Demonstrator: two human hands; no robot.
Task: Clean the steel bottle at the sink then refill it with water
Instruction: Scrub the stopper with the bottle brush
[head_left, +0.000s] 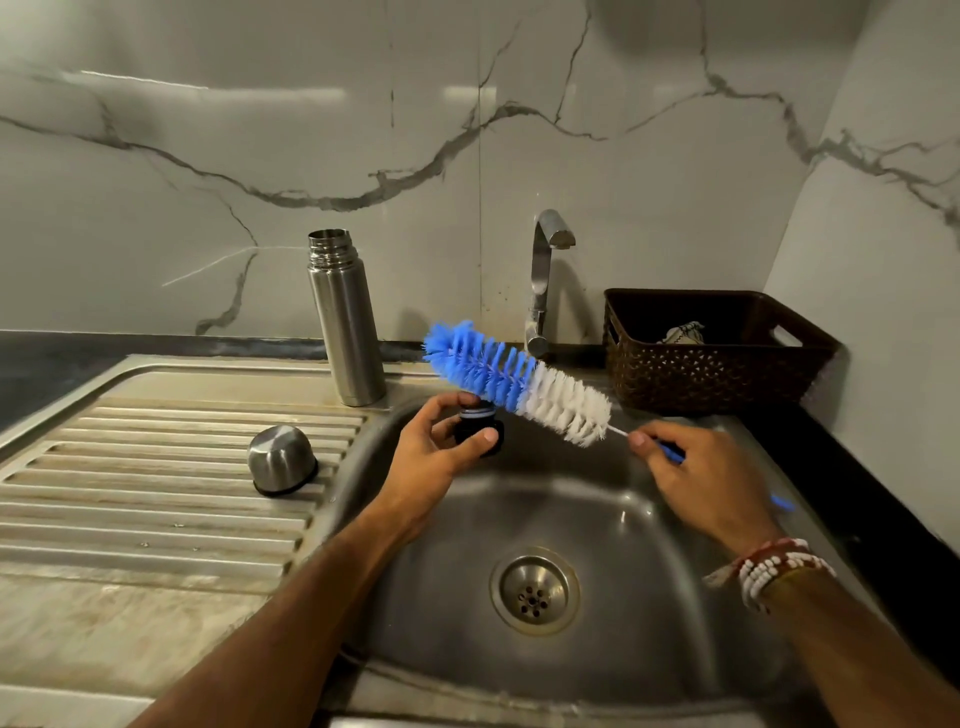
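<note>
The ribbed steel surface (156, 519) and sink (649, 525) are backed by marble walls (260, 130). The bottle (345, 322) is stood upright on the surface left of centre, long axis vertical, open mouth up. A stopper (480, 434) is gripped by the left hand (434, 449), the brush (514, 382) by the right hand (698, 475).

Red and white beaded bracelets (774, 569) circle the bare right wrist (727, 540).
</note>
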